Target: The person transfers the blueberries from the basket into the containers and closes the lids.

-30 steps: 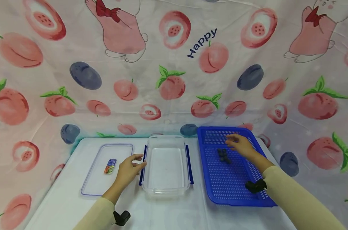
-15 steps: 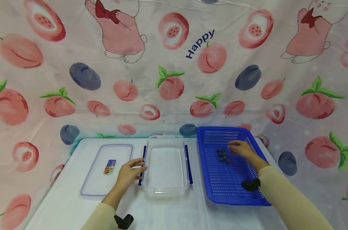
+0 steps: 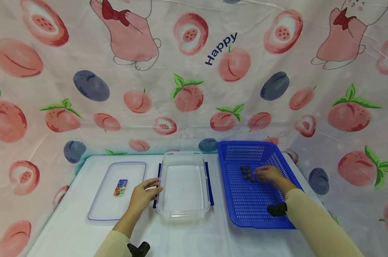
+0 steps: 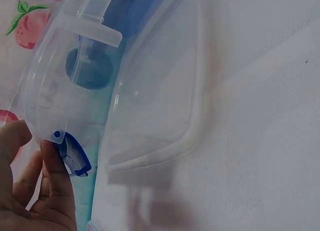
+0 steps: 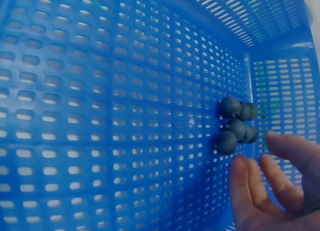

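Several blueberries point(image 5: 230, 107) lie clustered on the floor of a blue plastic basket point(image 3: 245, 219). My right hand point(image 3: 269, 174) is low inside the basket just right of them, its fingertips point(image 5: 239, 166) right beside the cluster and nothing between thumb and fingers. A clear plastic food container point(image 3: 183, 207) without its lid stands in the middle of the table. At its left side my left hand point(image 3: 142, 194) holds the rim, thumb point(image 4: 17, 133) and fingers point(image 4: 54, 158) on either side of the edge by the blue latch point(image 4: 75, 156).
The clear lid point(image 3: 101, 210) with a blue seal and a fruit label point(image 3: 120, 187) lies flat to the left of the container. A second blue latch point(image 3: 209, 184) hangs at the container's right. A peach-printed cloth point(image 3: 181, 139) hangs behind the white table point(image 3: 194, 239).
My right hand has come down toward the blueberries, its fingers now beside them. The left hand stays at the container's left rim, its fingers closer in on it.
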A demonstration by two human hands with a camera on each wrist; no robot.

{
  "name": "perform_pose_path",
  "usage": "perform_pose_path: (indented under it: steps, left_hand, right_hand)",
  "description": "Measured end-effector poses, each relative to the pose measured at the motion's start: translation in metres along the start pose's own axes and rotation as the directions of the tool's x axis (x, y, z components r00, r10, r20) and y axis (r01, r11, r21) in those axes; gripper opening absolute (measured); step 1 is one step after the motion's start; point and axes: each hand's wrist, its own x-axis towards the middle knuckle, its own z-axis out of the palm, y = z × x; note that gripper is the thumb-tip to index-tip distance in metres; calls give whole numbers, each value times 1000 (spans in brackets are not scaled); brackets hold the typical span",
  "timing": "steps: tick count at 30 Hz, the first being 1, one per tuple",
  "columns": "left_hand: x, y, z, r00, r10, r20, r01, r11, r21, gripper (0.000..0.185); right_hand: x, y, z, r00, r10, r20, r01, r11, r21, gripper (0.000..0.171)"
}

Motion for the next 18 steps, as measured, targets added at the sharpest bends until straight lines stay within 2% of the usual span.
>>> perform_pose_path:
  steps: [7,18]
  left_hand:
    - [-1,-2,1,1000,-13,-2,13,1000,-14,44]
    - [1,-4,1,1000,0,-3,0,999,-39,43]
  right_hand:
    - [5,10,3,997,66,40,-69,994,89,45]
    - [4,15,10,997,78,3,-78,997,18,50]
